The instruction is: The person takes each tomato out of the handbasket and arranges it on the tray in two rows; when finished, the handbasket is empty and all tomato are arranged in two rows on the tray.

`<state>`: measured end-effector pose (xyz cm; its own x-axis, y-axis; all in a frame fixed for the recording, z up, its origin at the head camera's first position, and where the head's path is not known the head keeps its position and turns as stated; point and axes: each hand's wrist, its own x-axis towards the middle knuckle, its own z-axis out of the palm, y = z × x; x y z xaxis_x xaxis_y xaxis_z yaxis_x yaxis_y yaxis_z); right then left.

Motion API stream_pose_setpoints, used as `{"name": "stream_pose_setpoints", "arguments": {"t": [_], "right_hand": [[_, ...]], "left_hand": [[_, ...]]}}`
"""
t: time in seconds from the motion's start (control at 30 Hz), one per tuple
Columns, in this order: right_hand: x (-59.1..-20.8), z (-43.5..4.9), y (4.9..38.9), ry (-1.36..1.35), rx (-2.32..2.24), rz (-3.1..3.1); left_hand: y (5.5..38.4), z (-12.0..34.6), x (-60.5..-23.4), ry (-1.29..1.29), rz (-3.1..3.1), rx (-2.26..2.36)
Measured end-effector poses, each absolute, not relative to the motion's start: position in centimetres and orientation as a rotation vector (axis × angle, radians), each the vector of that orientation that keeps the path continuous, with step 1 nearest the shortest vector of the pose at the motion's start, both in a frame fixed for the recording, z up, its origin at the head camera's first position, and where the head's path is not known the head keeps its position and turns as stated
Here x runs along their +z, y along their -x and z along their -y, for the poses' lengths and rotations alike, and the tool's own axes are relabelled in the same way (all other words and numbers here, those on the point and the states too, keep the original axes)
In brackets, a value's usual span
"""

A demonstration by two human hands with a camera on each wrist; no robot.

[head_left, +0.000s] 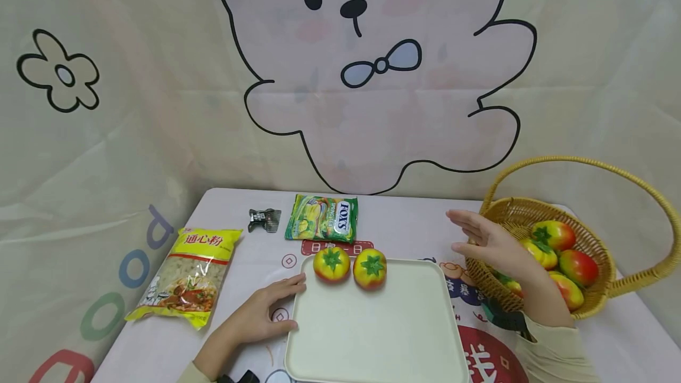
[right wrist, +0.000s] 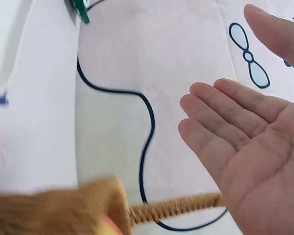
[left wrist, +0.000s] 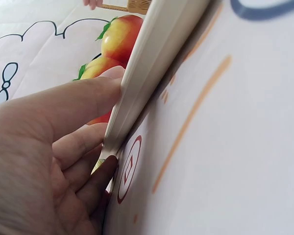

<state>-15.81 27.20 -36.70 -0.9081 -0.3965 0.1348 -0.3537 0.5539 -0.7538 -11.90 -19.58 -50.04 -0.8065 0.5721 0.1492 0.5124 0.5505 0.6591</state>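
Our left hand (head_left: 263, 312) has its thumb set apart from its fingers, the tips resting along the left rim of the tray (head_left: 375, 336). The fingers reach out rather than curl, and nothing is clamped between them. Our right hand (head_left: 497, 247) is empty: fingers straight and close together, thumb apart, palm facing the tray side.

The relation that counts is at the right hand. The basket (head_left: 511, 213) and the fruits in it (head_left: 578, 268) lie to the right of its fingers, behind the back of the hand, while the tray is to its left and nearer to us. That hand is clearly the nearer one to the basket; we cannot tell whether it touches the wicker. The left hand is nearer to the two fruits on the tray (head_left: 331, 265), which sit side by side at its far left corner, leaf tops up, just beyond our fingertips. They are roundish, with no clear long axis, and we cannot judge which side of the tray is longer.

Farther out, we read FOX'S on the green packet (head_left: 321, 217) and 通心粉 on the yellow bag (head_left: 188, 276). The print on the small black packet (head_left: 264, 220) is too small for us. The table cover (head_left: 404, 220) carries Chinese characters, some partly hidden, and coloured letters, "ood" among them, run down the backdrop (head_left: 175, 135).
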Motion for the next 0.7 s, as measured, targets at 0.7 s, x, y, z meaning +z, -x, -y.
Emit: {"name": "stream_pose_setpoints", "arguments": {"t": [0.7], "right_hand": [[-34.3,-37.8,17.8,0.329,-1.094,-2.849]], "left_hand": [[12.0,19.4,-50.2,-0.971,-2.703,1.099]]}}
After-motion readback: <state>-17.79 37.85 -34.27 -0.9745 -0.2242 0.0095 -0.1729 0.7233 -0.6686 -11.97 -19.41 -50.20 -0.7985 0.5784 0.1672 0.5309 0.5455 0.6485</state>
